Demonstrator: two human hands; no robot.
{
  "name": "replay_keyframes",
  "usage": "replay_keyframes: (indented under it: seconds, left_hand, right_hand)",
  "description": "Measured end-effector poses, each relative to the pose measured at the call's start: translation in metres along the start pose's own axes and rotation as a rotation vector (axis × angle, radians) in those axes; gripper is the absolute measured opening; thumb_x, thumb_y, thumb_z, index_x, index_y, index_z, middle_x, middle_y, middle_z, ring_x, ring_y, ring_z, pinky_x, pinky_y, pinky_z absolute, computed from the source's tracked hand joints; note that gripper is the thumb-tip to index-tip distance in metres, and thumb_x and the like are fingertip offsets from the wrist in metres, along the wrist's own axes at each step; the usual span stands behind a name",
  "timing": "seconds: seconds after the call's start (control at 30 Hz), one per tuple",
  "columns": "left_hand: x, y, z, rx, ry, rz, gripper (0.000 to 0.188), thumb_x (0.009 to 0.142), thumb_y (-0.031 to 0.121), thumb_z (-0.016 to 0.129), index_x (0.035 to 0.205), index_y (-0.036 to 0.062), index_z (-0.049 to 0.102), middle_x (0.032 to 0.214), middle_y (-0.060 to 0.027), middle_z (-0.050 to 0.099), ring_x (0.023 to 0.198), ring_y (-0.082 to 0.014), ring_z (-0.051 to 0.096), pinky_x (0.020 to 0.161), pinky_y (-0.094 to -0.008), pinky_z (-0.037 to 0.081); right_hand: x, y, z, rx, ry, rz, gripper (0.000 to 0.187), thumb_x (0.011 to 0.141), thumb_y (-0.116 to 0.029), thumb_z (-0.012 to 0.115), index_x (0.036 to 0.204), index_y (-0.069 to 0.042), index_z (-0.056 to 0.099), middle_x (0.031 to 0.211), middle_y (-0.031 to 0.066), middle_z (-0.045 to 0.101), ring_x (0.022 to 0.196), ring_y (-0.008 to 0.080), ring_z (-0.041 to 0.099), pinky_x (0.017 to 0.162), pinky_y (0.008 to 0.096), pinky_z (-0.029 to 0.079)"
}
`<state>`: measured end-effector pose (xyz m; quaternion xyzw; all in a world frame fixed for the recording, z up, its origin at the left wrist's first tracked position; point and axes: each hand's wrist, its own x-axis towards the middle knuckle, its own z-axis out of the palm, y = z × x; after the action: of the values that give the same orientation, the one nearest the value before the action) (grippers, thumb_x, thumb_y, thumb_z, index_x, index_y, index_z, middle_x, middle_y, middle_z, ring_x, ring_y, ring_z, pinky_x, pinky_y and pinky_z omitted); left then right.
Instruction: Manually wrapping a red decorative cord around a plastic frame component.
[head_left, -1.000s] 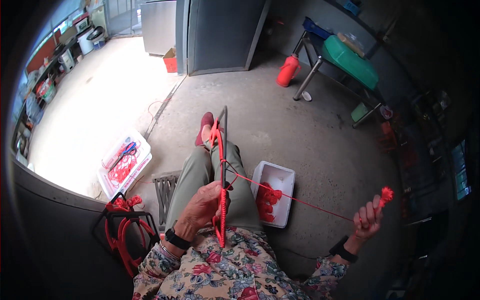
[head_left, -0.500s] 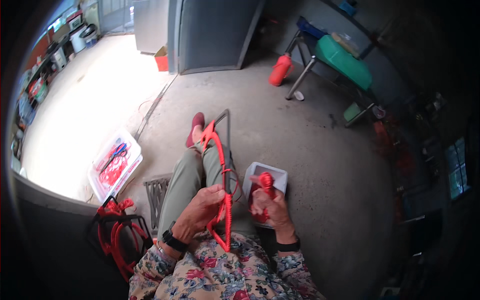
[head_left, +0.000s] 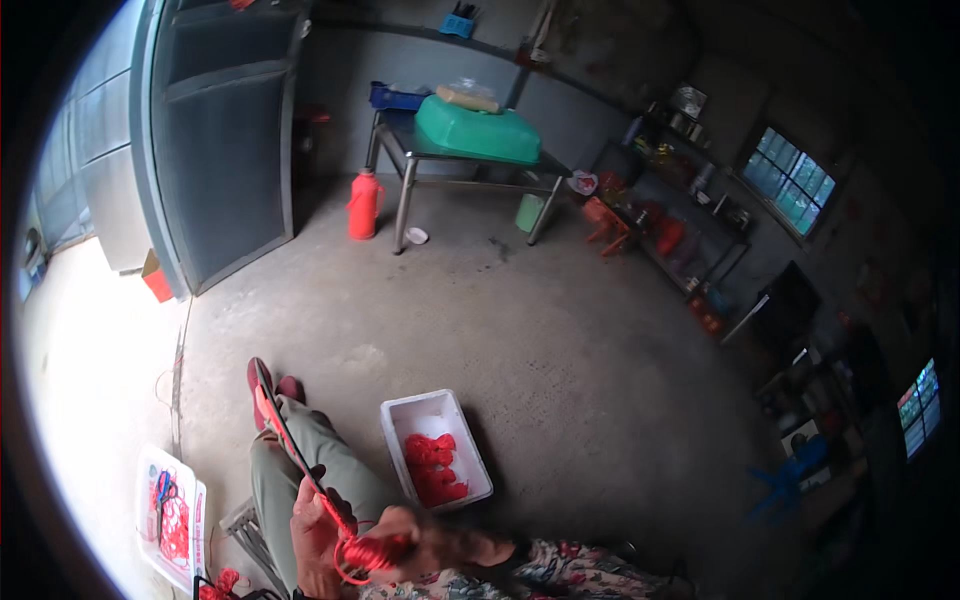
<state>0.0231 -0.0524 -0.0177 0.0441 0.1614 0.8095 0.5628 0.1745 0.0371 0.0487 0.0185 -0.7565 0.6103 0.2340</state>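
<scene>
My left hand (head_left: 314, 528) is closed around a slim dark frame (head_left: 283, 425) partly wrapped in red cord, held over my lap. The frame appears nearly edge-on and slants up toward my shoes. Close beside it, my right hand (head_left: 430, 545), somewhat blurred, grips a wound bundle of red cord (head_left: 374, 552). A loop of cord hangs by the bundle, near the frame's lower end. My right fingers are partly hidden. Beyond the right hand, a white box (head_left: 425, 412) on the floor holds more red cord bundles (head_left: 435, 465).
At left stands a white basket (head_left: 197, 525) with red cord scraps and blue-handled scissors (head_left: 163, 490). A red flask (head_left: 364, 207) stands beside a metal-legged table (head_left: 407, 195) bearing a green tub (head_left: 475, 130). Cluttered shelves (head_left: 690, 180) line the right wall.
The view has swung right. My right hand has brought the cord bundle from beside the frame to its lower end, by my left hand. The frame has turned from broadside to nearly edge-on.
</scene>
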Motion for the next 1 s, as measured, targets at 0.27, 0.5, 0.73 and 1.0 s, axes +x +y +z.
replay_keyframes:
  seconds: [0.27, 0.5, 0.73, 1.0]
  left_hand:
    - [0.024, -0.007, -0.002, -0.113, 0.031, -0.208, 0.026, 0.096, 0.026, 0.051, 0.091, 0.0023, 0.059, 0.067, -0.0118, 0.061, 0.043, -0.0236, 0.053, 0.04, -0.0315, 0.044]
    - [0.018, -0.003, -0.003, -0.169, 0.015, -0.161, 0.019, 0.087, 0.017, 0.052, 0.093, 0.0001, 0.057, 0.064, -0.0154, 0.06, 0.041, -0.0256, 0.052, 0.039, -0.033, 0.044]
    - [0.016, -0.009, -0.008, -0.188, -0.064, -0.217, 0.022, 0.092, 0.02, 0.052, 0.098, -0.0001, 0.054, 0.062, -0.0144, 0.059, 0.045, -0.0237, 0.055, 0.042, -0.0319, 0.046]
    - [0.017, -0.008, -0.012, -0.122, -0.075, -0.196, 0.022, 0.088, 0.014, 0.058, 0.103, -0.0023, 0.056, 0.07, -0.0102, 0.06, 0.048, -0.0189, 0.055, 0.042, -0.0289, 0.044]
  right_hand:
    - [-0.015, -0.032, -0.049, 0.441, 0.335, 0.385, 0.008, 0.074, 0.0, 0.063, 0.067, 0.001, 0.058, 0.059, 0.0065, 0.054, 0.05, 0.0134, 0.05, 0.049, 0.029, 0.038]
    - [-0.002, -0.039, -0.046, 0.027, 0.168, 0.317, 0.027, 0.072, -0.008, 0.07, 0.06, 0.0, 0.047, 0.056, 0.0048, 0.053, 0.049, 0.0146, 0.049, 0.05, 0.031, 0.04]
    - [0.011, -0.042, -0.037, 0.452, 0.12, 0.326, 0.036, 0.073, -0.014, 0.074, 0.059, -0.001, 0.043, 0.053, 0.0064, 0.047, 0.045, 0.0172, 0.045, 0.045, 0.0322, 0.036]
    - [0.052, -0.034, -0.005, 0.076, -0.388, -0.017, 0.026, 0.067, -0.01, 0.077, 0.083, -0.001, 0.059, 0.068, 0.0104, 0.059, 0.059, 0.0286, 0.06, 0.054, 0.0339, 0.045]
